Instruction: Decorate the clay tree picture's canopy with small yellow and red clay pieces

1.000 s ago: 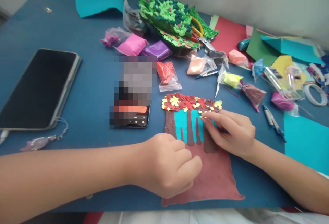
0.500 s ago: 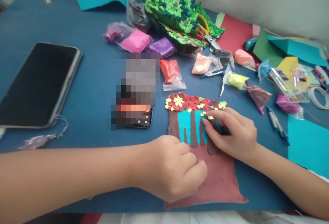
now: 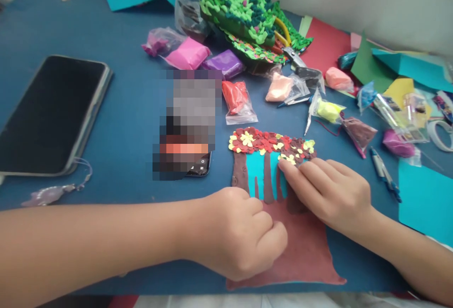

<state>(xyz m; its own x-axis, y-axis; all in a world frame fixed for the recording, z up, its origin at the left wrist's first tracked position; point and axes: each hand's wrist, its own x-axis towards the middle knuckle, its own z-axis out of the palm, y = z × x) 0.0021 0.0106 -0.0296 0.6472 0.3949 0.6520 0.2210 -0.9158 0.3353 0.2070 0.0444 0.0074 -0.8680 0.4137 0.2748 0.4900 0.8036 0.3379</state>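
Note:
A clay picture [image 3: 304,251] lies on the blue table [image 3: 127,110]: brown ground, brown tree trunks on turquoise, and a band of red and yellow clay flowers [image 3: 262,141] along the top. My left hand [image 3: 240,235] rests as a loose fist on the picture's lower left corner, with nothing visible in it. My right hand [image 3: 329,190] lies flat on the picture's right side, its fingers stretched out and pressing on the clay just below the flower band.
A large dark phone [image 3: 49,114] lies at left, a smaller phone [image 3: 187,138] mid-table. Bags of coloured clay [image 3: 237,98] are scattered behind the picture. A green clay model [image 3: 244,15], scissors [image 3: 297,62], coloured paper sheets [image 3: 399,62] and a pen [image 3: 384,173] lie beyond.
My right hand has flattened and slid slightly lower right on the picture, its fingers now stretched out on the clay. My left fist has stayed put. The view has shifted a little.

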